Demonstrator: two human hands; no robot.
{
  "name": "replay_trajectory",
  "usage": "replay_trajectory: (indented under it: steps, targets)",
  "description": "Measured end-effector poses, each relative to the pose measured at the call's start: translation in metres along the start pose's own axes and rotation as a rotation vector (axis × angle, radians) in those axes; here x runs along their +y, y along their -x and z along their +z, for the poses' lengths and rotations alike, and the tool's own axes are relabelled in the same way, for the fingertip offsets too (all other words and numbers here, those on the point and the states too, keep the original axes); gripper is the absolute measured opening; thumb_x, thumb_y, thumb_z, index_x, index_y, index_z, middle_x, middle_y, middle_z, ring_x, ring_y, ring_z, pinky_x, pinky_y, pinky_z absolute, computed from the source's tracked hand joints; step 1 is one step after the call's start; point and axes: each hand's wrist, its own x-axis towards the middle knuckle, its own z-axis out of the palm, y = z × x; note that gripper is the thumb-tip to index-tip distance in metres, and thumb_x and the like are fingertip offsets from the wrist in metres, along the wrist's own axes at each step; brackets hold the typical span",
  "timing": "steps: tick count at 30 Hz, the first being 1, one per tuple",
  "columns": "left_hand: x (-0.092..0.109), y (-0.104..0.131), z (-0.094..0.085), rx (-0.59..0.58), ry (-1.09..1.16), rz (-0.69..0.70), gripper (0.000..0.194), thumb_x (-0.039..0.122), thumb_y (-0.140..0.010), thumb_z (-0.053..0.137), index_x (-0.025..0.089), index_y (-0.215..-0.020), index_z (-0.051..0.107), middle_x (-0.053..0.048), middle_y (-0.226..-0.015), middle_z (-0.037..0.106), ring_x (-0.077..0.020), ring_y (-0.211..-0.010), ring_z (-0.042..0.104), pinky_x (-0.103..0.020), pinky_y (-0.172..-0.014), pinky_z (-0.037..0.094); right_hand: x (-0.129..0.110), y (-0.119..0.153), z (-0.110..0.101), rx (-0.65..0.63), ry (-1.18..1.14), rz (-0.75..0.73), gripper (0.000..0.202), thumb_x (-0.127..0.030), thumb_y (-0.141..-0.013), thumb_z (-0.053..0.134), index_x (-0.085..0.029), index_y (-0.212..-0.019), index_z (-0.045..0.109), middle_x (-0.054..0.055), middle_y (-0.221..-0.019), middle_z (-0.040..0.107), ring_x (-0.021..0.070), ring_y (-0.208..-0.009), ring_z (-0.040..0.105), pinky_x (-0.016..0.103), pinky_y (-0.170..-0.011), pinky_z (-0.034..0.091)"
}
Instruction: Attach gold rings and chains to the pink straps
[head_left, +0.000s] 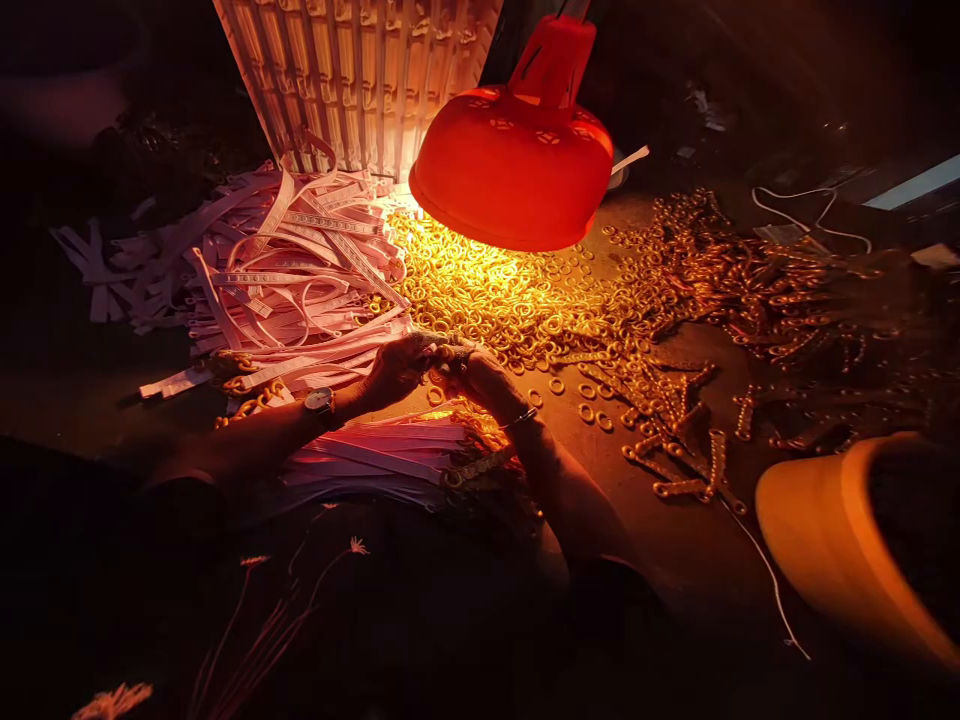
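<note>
My left hand (pixel 401 365) and my right hand (pixel 480 372) meet at mid-picture with fingers closed. Between the fingertips is something small that I cannot make out in the dim light. Just beyond them spreads a heap of gold-coloured rings (pixel 495 300), and a few loose rings lie right of my right hand. Pale pink straps (pixel 300 290) are piled beside my left hand. Below my wrists lies a bundle of straps (pixel 390 450), with gold-coloured pieces at its right end. A watch (pixel 319 401) is on my left wrist and a bracelet (pixel 523 416) on my right.
A red lamp (pixel 517 170) hangs low over the rings. Behind the straps stands a ribbed panel (pixel 360 80). Gold-coloured linked pieces (pixel 697 460) lie to the right, near a yellow rounded object (pixel 817 500). A white cord (pixel 832 205) lies at the far right.
</note>
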Motion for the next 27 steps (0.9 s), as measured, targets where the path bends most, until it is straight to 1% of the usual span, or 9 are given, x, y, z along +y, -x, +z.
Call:
replay_trajectory:
  steps: [3, 5, 8, 11, 14, 17, 20, 24, 27]
  targets:
    - [0.004, -0.002, 0.001, 0.078, 0.014, -0.05, 0.025, 0.02, -0.081, 0.059, 0.016, -0.06, 0.047, 0.001, -0.061, 0.045, -0.0093, -0.062, 0.042, -0.022, -0.06, 0.034, 0.002, 0.006, 0.003, 0.143, 0.099, -0.17, 0.021, -0.039, -0.071, 0.057, -0.021, -0.075, 0.047, -0.003, -0.06, 0.049, 0.0098, -0.05, 0.045, 0.023, -0.046, 0.041]
    - [0.007, -0.001, 0.001, 0.073, 0.015, -0.104, 0.033, 0.015, -0.077, 0.061, 0.017, -0.053, 0.037, 0.002, -0.056, 0.038, -0.0086, -0.059, 0.037, -0.023, -0.056, 0.03, 0.001, 0.011, 0.003, 0.223, 0.265, -0.256, 0.026, -0.045, -0.078, 0.057, -0.022, -0.075, 0.046, -0.003, -0.063, 0.048, 0.0101, -0.056, 0.045, 0.023, -0.051, 0.041]
    - [0.01, -0.001, 0.0, 0.021, 0.052, -0.163, 0.029, 0.01, -0.072, 0.059, 0.017, -0.052, 0.039, 0.002, -0.055, 0.04, -0.0083, -0.057, 0.037, -0.023, -0.053, 0.027, 0.001, 0.014, 0.003, 0.294, 0.51, -0.368, 0.032, -0.047, -0.083, 0.057, -0.021, -0.069, 0.044, -0.002, -0.064, 0.044, 0.0099, -0.06, 0.04, 0.024, -0.057, 0.037]
    - [0.009, -0.004, -0.002, -0.081, 0.161, -0.202, 0.02, 0.007, -0.069, 0.054, 0.015, -0.053, 0.044, 0.002, -0.054, 0.043, -0.007, -0.054, 0.036, -0.022, -0.051, 0.027, 0.004, 0.012, 0.003, 0.283, 0.627, -0.411, 0.029, -0.042, -0.086, 0.053, -0.021, -0.068, 0.044, -0.001, -0.065, 0.047, 0.0108, -0.062, 0.04, 0.025, -0.058, 0.035]
    - [0.003, -0.012, -0.004, -0.155, 0.274, -0.266, 0.021, 0.01, -0.07, 0.054, 0.015, -0.052, 0.043, 0.003, -0.053, 0.041, -0.0052, -0.05, 0.032, -0.021, -0.048, 0.024, 0.007, 0.009, 0.003, 0.329, 0.713, -0.434, 0.024, -0.035, -0.083, 0.056, -0.022, -0.067, 0.043, -0.001, -0.063, 0.045, 0.0125, -0.062, 0.041, 0.026, -0.059, 0.035]
    - [-0.004, -0.021, -0.006, -0.186, 0.306, -0.445, 0.024, 0.016, -0.074, 0.057, 0.017, -0.056, 0.042, 0.004, -0.048, 0.037, -0.0047, -0.043, 0.027, -0.021, -0.044, 0.019, 0.009, 0.004, 0.003, 0.393, 0.804, -0.478, 0.021, -0.032, -0.076, 0.063, -0.023, -0.071, 0.045, 0.0, -0.062, 0.044, 0.0152, -0.063, 0.043, 0.028, -0.064, 0.038]
    - [-0.009, -0.026, -0.005, -0.176, 0.306, -0.537, 0.023, 0.022, -0.08, 0.057, 0.017, -0.06, 0.046, 0.002, -0.048, 0.041, -0.0062, -0.042, 0.031, -0.022, -0.043, 0.021, 0.005, -0.006, 0.0, 0.351, 0.706, -0.49, 0.023, -0.037, -0.075, 0.066, -0.023, -0.073, 0.048, 0.0, -0.063, 0.047, 0.0159, -0.064, 0.046, 0.03, -0.068, 0.042]
    - [-0.011, -0.028, -0.004, -0.125, 0.245, -0.362, 0.028, 0.026, -0.079, 0.067, 0.015, -0.062, 0.048, 0.002, -0.056, 0.045, -0.0061, -0.05, 0.035, -0.022, -0.048, 0.026, -0.02, -0.023, -0.012, 0.306, 0.391, -0.465, 0.027, -0.047, -0.082, 0.057, -0.022, -0.076, 0.048, 0.001, -0.073, 0.053, 0.0142, -0.069, 0.052, 0.031, -0.071, 0.05]
    - [-0.01, -0.027, -0.006, -0.114, 0.258, -0.32, 0.033, 0.032, -0.08, 0.069, 0.016, -0.062, 0.046, 0.004, -0.053, 0.041, -0.0054, -0.047, 0.033, -0.022, -0.046, 0.024, -0.044, -0.029, -0.021, 0.297, 0.157, -0.463, 0.029, -0.046, -0.083, 0.056, -0.022, -0.075, 0.042, 0.0, -0.074, 0.052, 0.0126, -0.07, 0.055, 0.026, -0.064, 0.051]
